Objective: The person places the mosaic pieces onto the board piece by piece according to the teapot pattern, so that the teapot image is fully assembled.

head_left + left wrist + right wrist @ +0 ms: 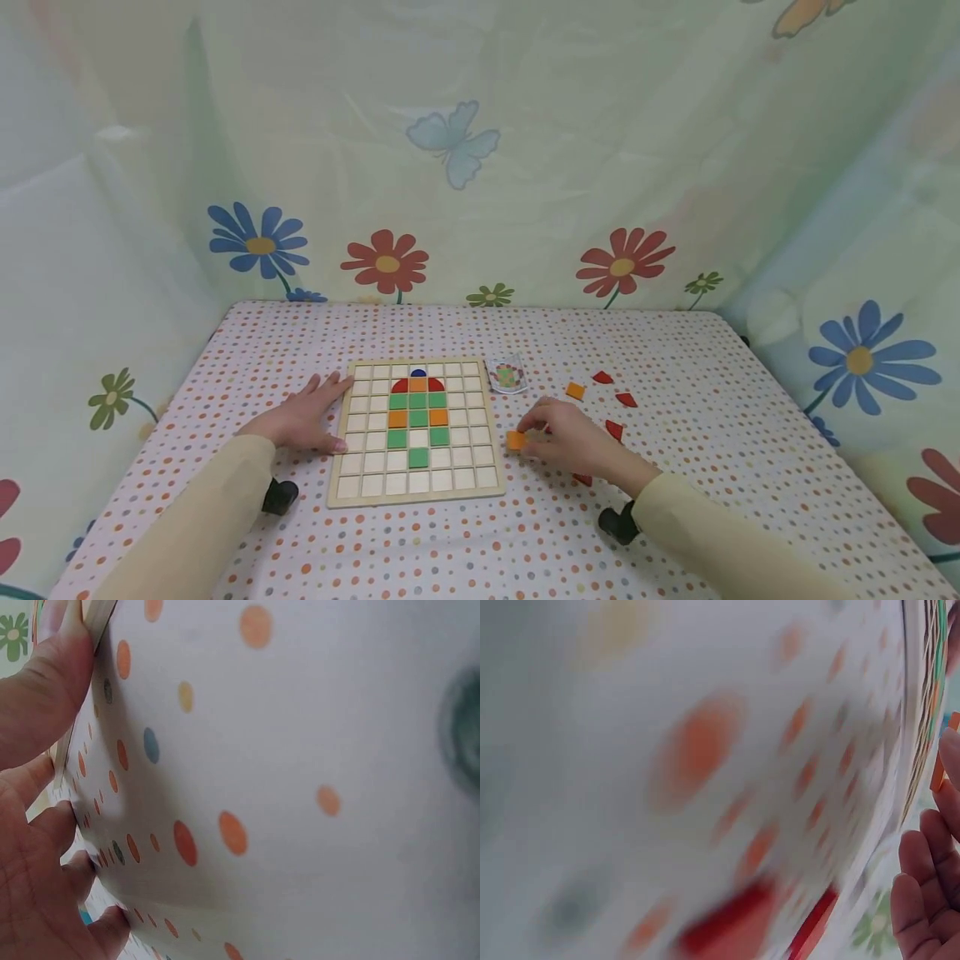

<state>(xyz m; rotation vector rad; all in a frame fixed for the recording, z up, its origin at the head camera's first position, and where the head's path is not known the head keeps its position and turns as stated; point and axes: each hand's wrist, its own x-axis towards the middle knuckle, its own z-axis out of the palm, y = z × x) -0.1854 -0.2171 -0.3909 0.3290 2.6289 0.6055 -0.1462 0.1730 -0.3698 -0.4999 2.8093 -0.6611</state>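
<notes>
The left hand (pixel 300 417) lies at the left edge of a gridded wooden board (pixel 465 479), fingers spread and gripping nothing, with the thumb and forefinger touching the rim. The right hand (pixel 566 437) pinches an orange square (pixel 514 441) between thumb and fingertips, nearly closed on it, just right of the board; whether the square touches the dotted tabletop (pixel 375 550) I cannot tell. On the board, a blue piece (pixel 418 373) sits at the far end of a pattern. Nearer come two red pieces flanking an orange one, then a row of three green squares, then green between two orange, then two green squares with a bare cell between, and one green square nearest. Beside the board's far right corner lies a patterned card (pixel 506 374). Farther right are a loose orange square (pixel 575 391) and several scattered red pieces (pixel 626 400)
</notes>
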